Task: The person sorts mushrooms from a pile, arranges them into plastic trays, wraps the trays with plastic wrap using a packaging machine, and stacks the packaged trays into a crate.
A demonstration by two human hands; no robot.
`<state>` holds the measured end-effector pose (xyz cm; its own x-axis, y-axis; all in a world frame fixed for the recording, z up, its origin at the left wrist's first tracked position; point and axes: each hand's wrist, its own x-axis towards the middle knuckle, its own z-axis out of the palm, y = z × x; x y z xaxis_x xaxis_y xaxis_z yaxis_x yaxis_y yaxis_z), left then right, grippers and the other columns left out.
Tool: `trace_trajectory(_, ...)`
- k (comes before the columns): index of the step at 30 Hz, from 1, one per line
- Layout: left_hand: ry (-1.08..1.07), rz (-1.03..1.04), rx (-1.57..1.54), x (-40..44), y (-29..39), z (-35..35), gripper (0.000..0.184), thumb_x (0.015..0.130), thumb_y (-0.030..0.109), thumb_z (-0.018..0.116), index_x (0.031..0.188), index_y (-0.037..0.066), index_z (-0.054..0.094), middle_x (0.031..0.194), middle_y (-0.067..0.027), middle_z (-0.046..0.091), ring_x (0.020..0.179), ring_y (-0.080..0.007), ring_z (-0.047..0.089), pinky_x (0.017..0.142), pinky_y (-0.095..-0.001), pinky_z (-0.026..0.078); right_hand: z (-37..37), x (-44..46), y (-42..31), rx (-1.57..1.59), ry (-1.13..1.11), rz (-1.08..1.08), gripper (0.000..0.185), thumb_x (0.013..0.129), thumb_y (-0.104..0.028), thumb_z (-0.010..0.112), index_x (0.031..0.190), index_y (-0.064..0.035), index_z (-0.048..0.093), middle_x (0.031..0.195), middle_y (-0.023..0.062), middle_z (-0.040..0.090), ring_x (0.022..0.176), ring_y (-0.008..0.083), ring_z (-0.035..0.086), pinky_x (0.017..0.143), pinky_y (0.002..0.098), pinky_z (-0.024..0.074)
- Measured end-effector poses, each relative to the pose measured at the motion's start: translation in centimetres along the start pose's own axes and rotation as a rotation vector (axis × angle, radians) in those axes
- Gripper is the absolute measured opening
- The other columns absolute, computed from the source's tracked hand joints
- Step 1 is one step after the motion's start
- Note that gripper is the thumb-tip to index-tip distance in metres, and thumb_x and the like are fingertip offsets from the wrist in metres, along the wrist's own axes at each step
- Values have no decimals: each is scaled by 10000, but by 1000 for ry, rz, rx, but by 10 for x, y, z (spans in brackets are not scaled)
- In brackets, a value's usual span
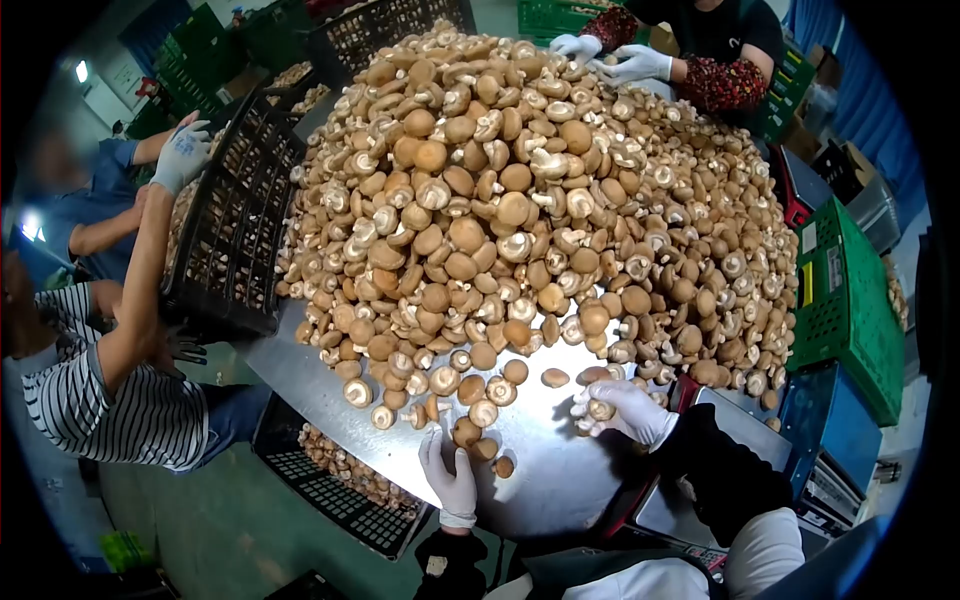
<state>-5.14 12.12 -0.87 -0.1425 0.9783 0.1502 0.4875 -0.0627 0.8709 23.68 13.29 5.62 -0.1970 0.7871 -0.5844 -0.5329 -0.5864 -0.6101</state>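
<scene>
A huge heap of brown mushrooms (480, 210) covers much of the metal table (540, 470). At the table's near edge is my left hand (448, 478), white-gloved, its thumb and fingers apart, with nothing between them. Just beyond its fingertips lie a few loose mushrooms (484, 449). My right hand (625, 408), also gloved in white, is closed around a pale mushroom (601, 409) at the front of the heap. One small mushroom (555, 377) rests on bare metal to the left of that hand.
Black crates (240, 215) stand along the left side, by two co-workers. Another black crate with mushrooms (340, 492) sits low at front left. A co-worker's gloved hands (630, 64) touch the heap's far side. Green crates (850, 310) and a scale (675, 510) are at right.
</scene>
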Motion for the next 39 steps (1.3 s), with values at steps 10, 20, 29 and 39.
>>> trace_trajectory(10,-408,217,-128,-25,56,4,363,769,40,640,1121,-14,573,1078,-171,575,1018,-296,567,852,-333,467,37,-20,19,208,-81,98,421,992,-214,332,1258,110,376,1264,237,487,1168,306,507,992,376,440)
trace_trajectory(20,-507,148,-316,-42,89,18,423,724,27,718,1118,-28,575,1073,-164,565,993,-300,568,867,-352,464,44,-79,58,-455,-103,-96,455,955,-220,495,1323,33,407,1214,101,537,1133,146,484,995,259,346)
trace_trajectory(29,-1108,959,-181,-82,187,115,445,807,164,597,1241,99,520,1066,-95,538,897,-267,528,751,-380,419,-31,-215,48,-487,687,-550,287,896,-63,500,1165,33,531,1069,101,599,991,160,564,896,280,432)
trace_trajectory(39,-747,926,-149,-32,188,169,224,755,144,620,941,26,660,835,-150,603,871,-323,547,775,-415,438,-51,-327,121,-341,1055,-686,284,897,-30,505,1166,59,527,1080,98,589,979,143,565,889,269,440)
